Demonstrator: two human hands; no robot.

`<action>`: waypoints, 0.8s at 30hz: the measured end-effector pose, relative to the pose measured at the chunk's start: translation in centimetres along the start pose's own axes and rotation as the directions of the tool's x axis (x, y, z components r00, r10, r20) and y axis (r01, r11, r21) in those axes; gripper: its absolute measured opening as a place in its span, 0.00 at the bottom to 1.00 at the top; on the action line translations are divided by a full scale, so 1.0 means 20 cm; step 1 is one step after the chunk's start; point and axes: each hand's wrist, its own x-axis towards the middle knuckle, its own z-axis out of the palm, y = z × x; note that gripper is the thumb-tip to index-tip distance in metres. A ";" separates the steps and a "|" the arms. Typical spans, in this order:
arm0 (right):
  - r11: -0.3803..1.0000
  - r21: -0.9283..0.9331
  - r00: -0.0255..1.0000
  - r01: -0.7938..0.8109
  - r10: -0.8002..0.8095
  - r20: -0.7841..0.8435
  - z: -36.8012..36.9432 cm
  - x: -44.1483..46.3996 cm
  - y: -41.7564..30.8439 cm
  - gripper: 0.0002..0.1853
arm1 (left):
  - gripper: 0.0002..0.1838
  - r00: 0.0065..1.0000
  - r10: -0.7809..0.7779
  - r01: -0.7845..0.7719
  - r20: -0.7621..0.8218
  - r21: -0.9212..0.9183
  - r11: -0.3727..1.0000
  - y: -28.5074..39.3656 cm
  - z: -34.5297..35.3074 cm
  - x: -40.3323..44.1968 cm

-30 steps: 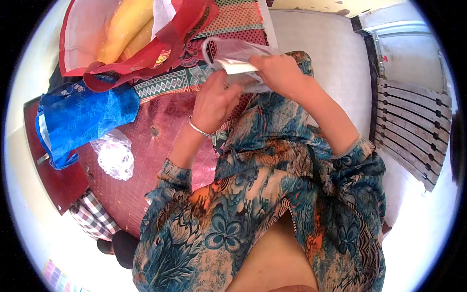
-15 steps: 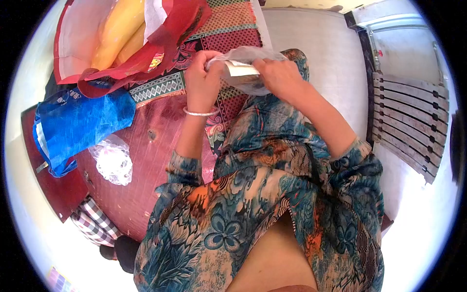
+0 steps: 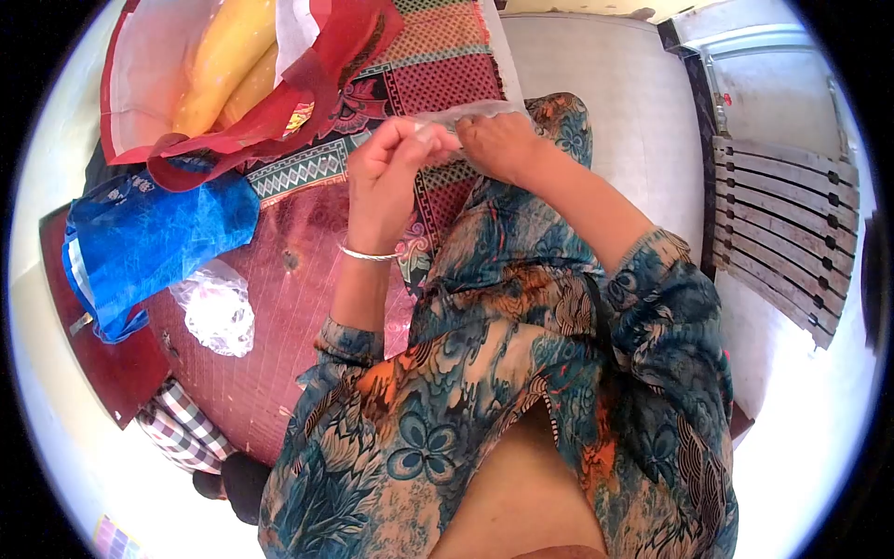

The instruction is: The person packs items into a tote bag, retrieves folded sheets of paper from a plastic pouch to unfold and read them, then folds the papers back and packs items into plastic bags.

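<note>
Both hands are raised over the patterned cloth, close together, with a clear plastic bag [image 3: 456, 113] stretched between them. My left hand [image 3: 389, 166], with a bangle at its wrist, is closed with thumb and fingers pinched at the bag's left edge. My right hand [image 3: 501, 147] is curled over the bag's right part, its knuckles upward. Much of the bag is hidden behind the fingers, and I cannot make out what is inside it.
A red bag [image 3: 130, 112] with yellow contents stands at upper left on the patterned cloth [image 3: 442, 42]. A blue bag [image 3: 168, 242] and crumpled clear plastic [image 3: 219, 312] lie on the dark red wooden surface [image 3: 298, 373]. A slatted panel [image 3: 787, 238] stands at right.
My right hand has moved left toward my left hand, and the plastic bag is now bunched and drawn narrower. The white folded piece seen in it before is out of sight.
</note>
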 end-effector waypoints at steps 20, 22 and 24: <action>0.969 0.162 0.952 -0.186 0.137 0.273 0.01 -0.06 0.20 0.18 | 0.15 0.845 0.200 -0.533 0.497 0.818 0.219 -0.40 0.02 0.17; 0.983 0.126 0.983 -0.135 0.118 0.139 0.01 -0.07 0.21 0.15 | 0.14 0.838 0.181 -0.539 0.515 0.832 0.132 -0.42 0.02 0.20; 0.995 0.000 0.995 -0.099 0.099 -0.035 -0.01 -0.10 0.21 0.14 | 0.13 0.830 0.206 -0.547 0.519 0.830 0.113 -0.43 0.02 0.22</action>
